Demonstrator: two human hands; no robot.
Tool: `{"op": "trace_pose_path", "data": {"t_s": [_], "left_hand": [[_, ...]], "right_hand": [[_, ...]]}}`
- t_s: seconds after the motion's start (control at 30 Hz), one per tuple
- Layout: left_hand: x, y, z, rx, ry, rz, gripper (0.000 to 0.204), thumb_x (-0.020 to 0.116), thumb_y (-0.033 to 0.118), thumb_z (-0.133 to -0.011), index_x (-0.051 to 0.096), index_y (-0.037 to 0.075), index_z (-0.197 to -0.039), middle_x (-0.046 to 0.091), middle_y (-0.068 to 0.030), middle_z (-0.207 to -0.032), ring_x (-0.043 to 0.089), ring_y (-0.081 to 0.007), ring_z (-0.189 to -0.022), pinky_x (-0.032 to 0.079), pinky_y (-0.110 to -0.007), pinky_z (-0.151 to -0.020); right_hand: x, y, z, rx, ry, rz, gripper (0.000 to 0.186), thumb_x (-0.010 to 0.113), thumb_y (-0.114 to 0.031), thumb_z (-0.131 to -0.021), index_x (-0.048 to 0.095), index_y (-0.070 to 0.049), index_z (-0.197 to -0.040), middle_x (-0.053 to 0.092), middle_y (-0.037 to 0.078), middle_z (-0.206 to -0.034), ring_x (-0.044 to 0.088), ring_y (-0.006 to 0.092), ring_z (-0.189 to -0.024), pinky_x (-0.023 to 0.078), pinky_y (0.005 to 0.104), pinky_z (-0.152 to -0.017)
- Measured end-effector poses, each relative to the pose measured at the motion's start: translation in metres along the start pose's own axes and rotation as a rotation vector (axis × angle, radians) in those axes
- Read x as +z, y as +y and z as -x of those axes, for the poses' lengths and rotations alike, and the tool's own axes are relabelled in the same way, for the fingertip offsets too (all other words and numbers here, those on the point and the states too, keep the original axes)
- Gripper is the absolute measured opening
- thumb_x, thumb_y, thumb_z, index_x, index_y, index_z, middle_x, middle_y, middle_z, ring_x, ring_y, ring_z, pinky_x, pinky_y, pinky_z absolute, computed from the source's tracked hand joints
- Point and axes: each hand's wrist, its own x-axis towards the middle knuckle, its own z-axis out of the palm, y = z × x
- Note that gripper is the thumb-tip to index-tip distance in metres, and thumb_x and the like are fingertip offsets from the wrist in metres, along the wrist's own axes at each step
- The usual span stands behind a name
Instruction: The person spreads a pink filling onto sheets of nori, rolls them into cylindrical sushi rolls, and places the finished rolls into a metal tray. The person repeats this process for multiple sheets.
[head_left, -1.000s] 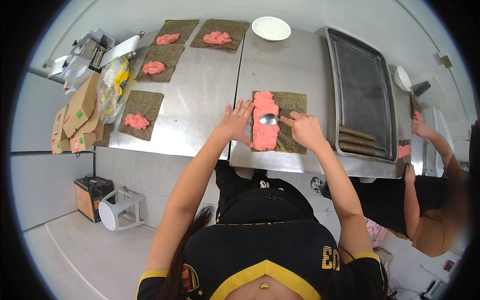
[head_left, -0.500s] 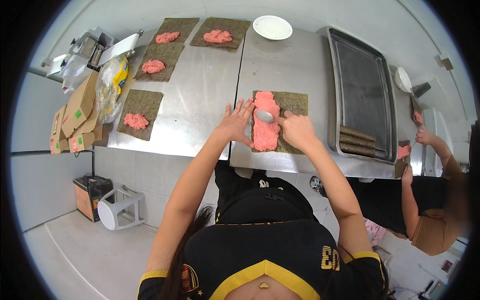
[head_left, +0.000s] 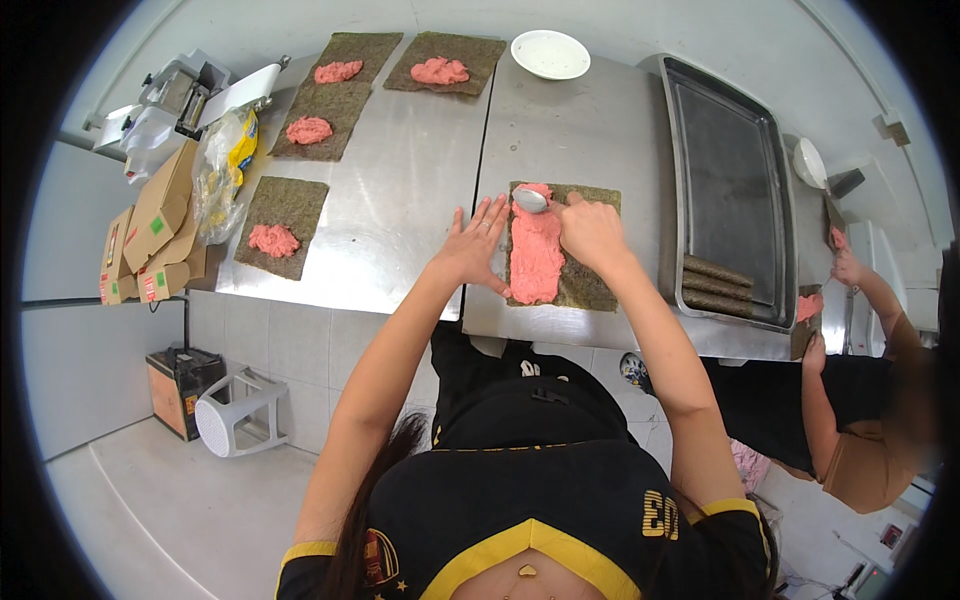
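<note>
A dark green seaweed sheet (head_left: 592,288) lies on the steel table in front of me. Pink minced paste (head_left: 536,262) covers its left half in a long band. My right hand (head_left: 592,234) grips a metal spoon (head_left: 530,200), whose bowl rests on the far end of the paste. Most of the spoon's handle is hidden under my fingers. With fingers spread, my left hand (head_left: 474,248) lies flat at the sheet's left edge.
Several seaweed sheets with paste mounds (head_left: 273,240) lie to the left. A white bowl (head_left: 551,54) stands at the back. On the right, a metal tray (head_left: 672,200) holds dark rolls (head_left: 716,288); beyond it, a co-worker's hands (head_left: 848,268) handle another sheet. Flattened cardboard boxes (head_left: 160,220) sit far left.
The spoon and my right hand have moved away from me along the paste, toward its far end. My left hand stays at the sheet's left edge.
</note>
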Motion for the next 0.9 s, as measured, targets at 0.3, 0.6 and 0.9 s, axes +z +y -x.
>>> {"op": "trace_pose_path", "data": {"t_s": [0.3,0.6,0.9], "left_hand": [[0.000,0.002,-0.001,-0.019,-0.018,-0.051,0.145,0.084,0.058,-0.045,0.002,0.003,-0.150,0.001,-0.0121,-0.159,0.003,-0.0299,-0.146,0.010,-0.058,-0.115],[0.001,0.000,-0.001,0.006,0.015,-0.034,0.143,0.083,0.060,-0.046,0.003,0.002,-0.150,0.002,-0.0138,-0.159,0.004,-0.0304,-0.146,0.011,-0.060,-0.113],[-0.001,0.001,0.001,0.012,0.056,-0.066,0.141,0.083,0.060,-0.043,0.011,0.004,-0.150,0.006,-0.0109,-0.159,0.009,-0.0318,-0.146,0.013,-0.059,-0.114]], "right_hand": [[-0.032,0.001,0.016,-0.083,-0.101,-0.010,0.014,0.060,-0.011,-0.069,0.070,-0.003,-0.073,0.065,0.016,-0.082,0.067,0.0327,-0.074,0.053,0.0434,-0.062],[-0.013,0.020,-0.012,-0.104,0.098,0.088,0.009,0.060,-0.010,-0.070,0.068,-0.005,-0.069,0.063,0.013,-0.077,0.066,0.0304,-0.071,0.052,0.0422,-0.059],[0.003,0.021,-0.031,-0.135,0.078,0.128,0.010,0.062,-0.011,-0.069,0.068,-0.003,-0.068,0.064,0.015,-0.078,0.067,0.0304,-0.070,0.053,0.0407,-0.058]]}}
